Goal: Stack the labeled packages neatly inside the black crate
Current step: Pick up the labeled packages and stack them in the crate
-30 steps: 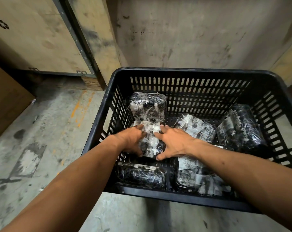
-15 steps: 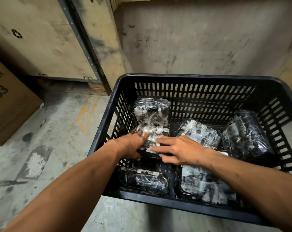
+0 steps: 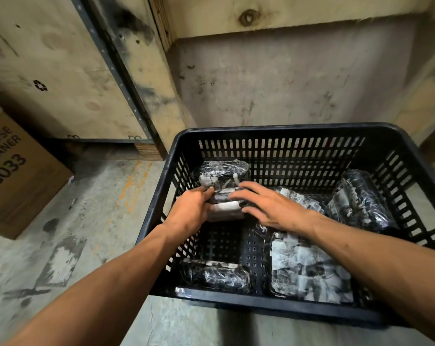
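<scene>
A black slatted crate (image 3: pixel 286 132) stands on the floor with several clear-wrapped labeled packages inside. One package (image 3: pixel 225 207) is held tilted on edge between my left hand (image 3: pixel 192 209) and my right hand (image 3: pixel 268 206), pressed against another package (image 3: pixel 222 172) at the crate's far left. My left hand grips its left side. My right hand's fingers spread over its top and right side. More packages lie at near left (image 3: pixel 216 274), near right (image 3: pixel 308 270), far right (image 3: pixel 361 201) and behind my right hand (image 3: pixel 298 198).
A cardboard box (image 3: pixel 14 176) with printed text stands on the concrete floor (image 3: pixel 86 221) to the left. Wooden panels with a metal strip (image 3: pixel 116 71) rise behind the crate. Bare crate floor (image 3: pixel 219 242) shows beneath the held package.
Both hands have lifted the middle package off the crate floor and pushed it away from me against the far-left package. The camera has tilted up.
</scene>
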Demonstrator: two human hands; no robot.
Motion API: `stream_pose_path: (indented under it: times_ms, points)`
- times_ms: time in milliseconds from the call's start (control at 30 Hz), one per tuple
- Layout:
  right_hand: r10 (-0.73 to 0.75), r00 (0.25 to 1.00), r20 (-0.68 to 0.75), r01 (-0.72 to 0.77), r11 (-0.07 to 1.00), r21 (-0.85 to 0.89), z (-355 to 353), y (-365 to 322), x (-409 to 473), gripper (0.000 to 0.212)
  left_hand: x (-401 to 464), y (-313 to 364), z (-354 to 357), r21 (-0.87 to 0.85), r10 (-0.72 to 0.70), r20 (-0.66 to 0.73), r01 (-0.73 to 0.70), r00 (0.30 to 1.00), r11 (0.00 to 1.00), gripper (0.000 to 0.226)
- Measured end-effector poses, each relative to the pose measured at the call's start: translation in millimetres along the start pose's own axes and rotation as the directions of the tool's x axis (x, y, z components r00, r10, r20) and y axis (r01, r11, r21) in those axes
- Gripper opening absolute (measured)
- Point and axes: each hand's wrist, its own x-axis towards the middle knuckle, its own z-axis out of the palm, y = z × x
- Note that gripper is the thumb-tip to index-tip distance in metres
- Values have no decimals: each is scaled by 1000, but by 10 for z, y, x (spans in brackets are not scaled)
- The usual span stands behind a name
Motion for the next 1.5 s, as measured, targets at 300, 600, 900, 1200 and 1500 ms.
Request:
stream_pose_path:
  times_ms: [300,600,900,1200,1500]
  points:
    - [88,958,-274,-37,981,188,-360,-111,-37,69,8,97,-139,-556,-33,-150,-57,988,829,34]
    - [293,839,-458,-71,894,443,-798,-453,-55,38,28,260,-554,-748,-67,-171,-86,983,659,49]
    - [542,642,-542,13,700,714,-907,-634,-13,26,44,485,-640,-891,-135,-325,-256,936,374,37]
    - [421,838,-347,-50,692,720,-636,-795,-192,71,60,610,-730,-911,-267,-350,-259,898,321,28]
    - [532,801,-275,-221,688,691,-396,-792,-221,62,-288,451,-260,-541,-36,-97,-22,995,841,84]
